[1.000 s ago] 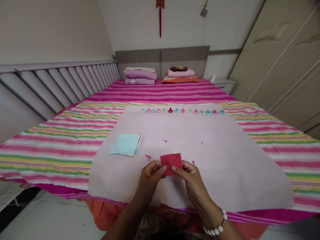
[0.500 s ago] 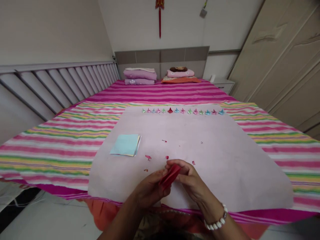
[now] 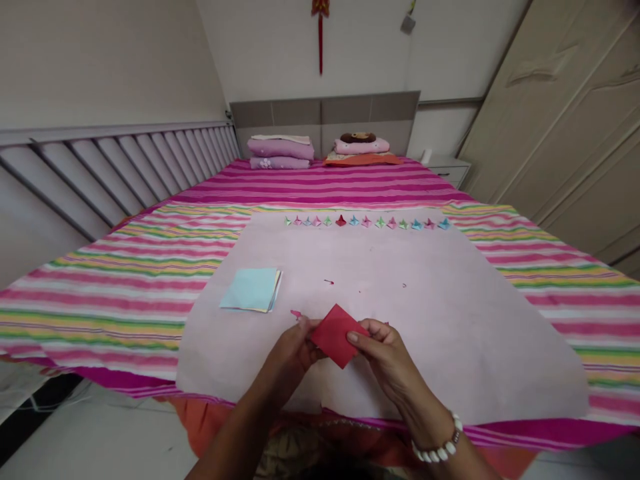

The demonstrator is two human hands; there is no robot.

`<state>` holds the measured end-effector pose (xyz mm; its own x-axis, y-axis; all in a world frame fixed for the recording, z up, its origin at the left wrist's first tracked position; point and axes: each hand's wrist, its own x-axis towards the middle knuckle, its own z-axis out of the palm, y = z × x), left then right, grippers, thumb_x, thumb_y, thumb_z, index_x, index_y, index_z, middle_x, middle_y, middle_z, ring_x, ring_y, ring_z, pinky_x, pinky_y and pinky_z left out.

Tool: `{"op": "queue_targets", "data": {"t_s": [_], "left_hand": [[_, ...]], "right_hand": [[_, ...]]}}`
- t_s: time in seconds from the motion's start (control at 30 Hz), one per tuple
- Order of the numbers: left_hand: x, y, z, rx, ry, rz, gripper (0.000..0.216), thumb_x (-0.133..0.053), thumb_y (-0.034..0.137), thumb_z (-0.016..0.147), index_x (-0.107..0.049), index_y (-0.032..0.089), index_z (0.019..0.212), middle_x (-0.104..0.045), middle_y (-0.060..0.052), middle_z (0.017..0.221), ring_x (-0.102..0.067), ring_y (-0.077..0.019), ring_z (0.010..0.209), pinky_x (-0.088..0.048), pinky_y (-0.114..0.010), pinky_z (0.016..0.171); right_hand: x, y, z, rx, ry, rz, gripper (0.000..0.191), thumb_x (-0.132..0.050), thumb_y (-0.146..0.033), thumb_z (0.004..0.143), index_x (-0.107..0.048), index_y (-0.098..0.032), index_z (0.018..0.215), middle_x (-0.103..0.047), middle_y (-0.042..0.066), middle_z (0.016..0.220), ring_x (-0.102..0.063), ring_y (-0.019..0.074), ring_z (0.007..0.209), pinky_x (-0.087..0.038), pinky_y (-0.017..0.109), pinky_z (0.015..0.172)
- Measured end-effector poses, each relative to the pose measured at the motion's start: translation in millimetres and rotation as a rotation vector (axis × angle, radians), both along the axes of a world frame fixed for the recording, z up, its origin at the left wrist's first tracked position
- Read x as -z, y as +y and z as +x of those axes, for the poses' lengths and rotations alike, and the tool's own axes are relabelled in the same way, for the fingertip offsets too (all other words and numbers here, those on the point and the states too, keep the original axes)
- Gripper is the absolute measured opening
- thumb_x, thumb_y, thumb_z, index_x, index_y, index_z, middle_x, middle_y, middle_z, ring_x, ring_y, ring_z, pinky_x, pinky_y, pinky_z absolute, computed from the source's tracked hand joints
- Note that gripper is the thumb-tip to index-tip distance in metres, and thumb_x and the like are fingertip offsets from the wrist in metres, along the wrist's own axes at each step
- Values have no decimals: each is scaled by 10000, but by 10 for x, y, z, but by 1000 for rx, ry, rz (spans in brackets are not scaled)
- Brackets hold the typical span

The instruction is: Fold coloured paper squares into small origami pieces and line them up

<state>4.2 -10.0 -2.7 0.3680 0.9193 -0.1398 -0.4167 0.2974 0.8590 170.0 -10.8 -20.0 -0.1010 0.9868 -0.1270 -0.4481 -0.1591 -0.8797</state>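
Observation:
A folded red origami paper is held up between my hands, showing a flat diamond face. My left hand grips its left corner, with some fingers behind it. With the thumb on the front and fingers behind, my right hand pinches the right corner. Below them lies a large pale sheet. To the left rests a stack of square paper, light blue on top. Along the far edge of the sheet stands a row of several small folded paper figures, one of them a red figure.
Small printed bits lie on the sheet, among them a pink piece and a thin red-tipped piece. The sheet covers a striped bedspread. A bed rail runs along the left; folded bedding sits by the headboard.
The red paper has turned from a tilted, narrow view to a flat diamond facing me. My left hand has shifted to its left corner, my right thumb onto its front.

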Motion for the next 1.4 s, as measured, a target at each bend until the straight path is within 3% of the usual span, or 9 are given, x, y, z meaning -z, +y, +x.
{"op": "queue_targets", "data": {"t_s": [0.13,0.3,0.5,0.73,0.93,1.03,1.13,1.23,1.4], "left_hand": [[-22,-24,-46,-67,277,112,178,-741,300,711,-733,147,802,-674,-22,694,-570,-132,664,-433,-246,653],[-41,-22,-47,-106,395,158,149,-706,285,724,-729,139,717,-596,9,571,-476,-95,560,-371,-216,546],[-70,4,-105,-111,381,188,141,-677,206,715,-751,190,834,-659,-3,671,-535,-115,607,-431,-239,596],[-92,-21,-176,-54,444,393,195,-571,168,781,-758,203,824,-668,-34,785,-577,-150,736,-456,-272,696],[-110,-43,-116,-153,598,568,90,-644,216,788,-721,173,768,-666,-57,773,-597,-171,746,-468,-284,681],[-95,-57,-73,-166,658,647,63,-658,183,772,-711,166,743,-669,-57,753,-611,-169,725,-476,-285,675],[-69,-72,-25,-182,634,585,68,-670,200,763,-711,172,810,-678,-48,769,-620,-163,724,-482,-279,678],[-23,-68,26,-258,547,365,311,-730,240,705,-671,183,1005,-671,-13,738,-608,-147,675,-479,-263,642],[42,-36,56,-199,402,177,143,-725,286,711,-683,150,702,-664,-7,654,-584,-127,643,-461,-239,630]], "right_hand": [[9,-21,-27,-4,14,-8,229,-830,-294,606,-649,-156,579,-624,-15,510,-513,95,492,-394,215,520],[5,-34,-15,-9,-28,27,202,-830,-279,608,-665,-161,610,-634,-19,486,-509,79,441,-372,198,484],[-12,-35,12,13,-33,46,122,-800,-211,604,-726,-188,698,-660,-17,521,-532,94,442,-395,224,492],[-4,-49,54,-14,11,90,118,-683,-126,633,-724,-195,719,-657,-12,551,-562,117,509,-423,250,559],[-60,-42,56,-82,53,70,226,-698,-300,711,-721,-189,906,-657,1,637,-571,125,574,-420,255,591],[-61,-31,27,-75,-59,30,237,-793,-316,650,-727,-179,831,-651,-7,624,-540,105,553,-402,239,574],[-50,-31,-8,-67,-134,24,191,-821,-308,618,-710,-162,669,-651,-4,591,-525,101,546,-392,231,568],[-53,-41,-39,-62,-134,59,179,-796,-318,656,-702,-166,649,-665,0,595,-547,112,566,-405,237,585],[-68,-59,-48,-23,-140,116,148,-765,-291,695,-691,-173,642,-655,-7,598,-555,122,595,-417,244,609]]}}
